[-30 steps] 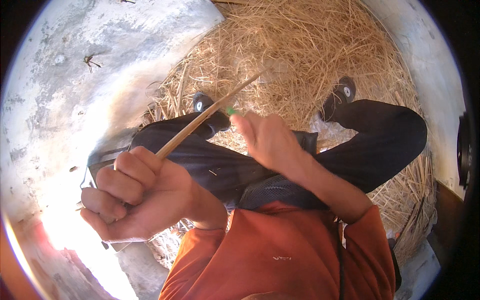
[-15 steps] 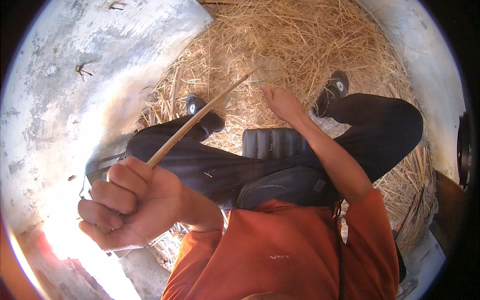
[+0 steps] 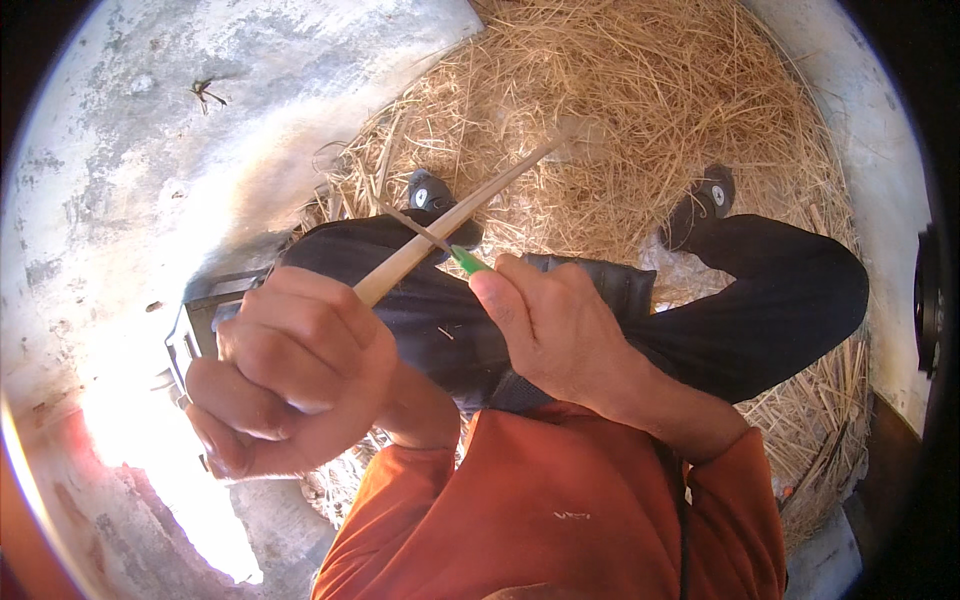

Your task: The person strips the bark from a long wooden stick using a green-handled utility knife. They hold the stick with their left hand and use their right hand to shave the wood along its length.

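My left hand (image 3: 300,360) is a closed fist around the lower end of a long, pale wooden stick (image 3: 482,202). The stick slants up to the right, narrows to a point, and its tip is over the straw. In my right hand (image 3: 560,325) is a knife with a green handle (image 3: 466,260); the fingers are closed around it and most of the handle is hidden. Its thin blade (image 3: 412,228) crosses the stick a short way above my left fist. Whether the edge bites into the wood cannot be made out.
Dry straw (image 3: 620,80) covers the floor ahead, around my two dark shoes. A pale, weathered wall (image 3: 250,110) rises at the left, by a dark box-like object (image 3: 222,290). A black padded item (image 3: 630,290) sits between my legs.
My right hand has come back from near the stick's far tip toward my left fist, bringing the knife across the stick. The view has shifted slightly; my left hand keeps its grip.
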